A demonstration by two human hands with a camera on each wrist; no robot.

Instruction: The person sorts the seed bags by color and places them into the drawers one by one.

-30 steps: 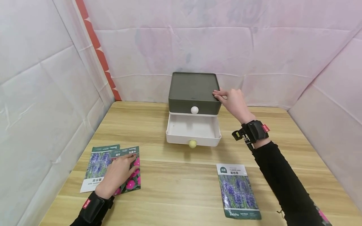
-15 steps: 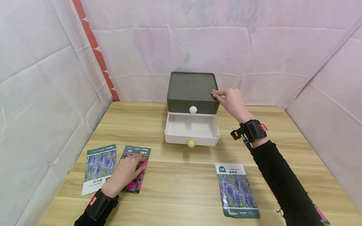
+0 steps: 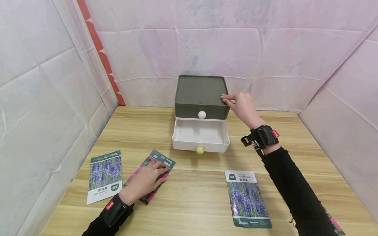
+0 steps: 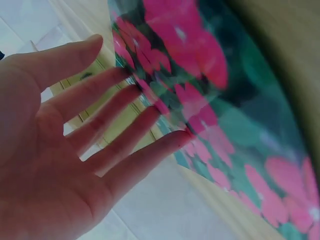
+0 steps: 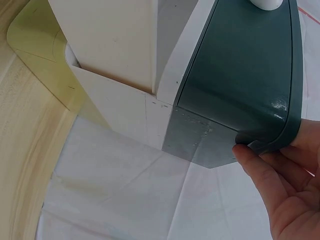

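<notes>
Head view shows two lavender seed packets, one (image 3: 104,177) left and one (image 3: 247,198) reading "Beishu", flanking the pink-flowered seed packet (image 3: 150,175) under the flat, spread left hand (image 3: 146,181). Since earlier, that packet has slid rightward and turned. Right hand (image 3: 242,105) fingertips rest on the dark green drawer box (image 3: 200,93) corner, above the open white drawer (image 3: 200,135).
</notes>
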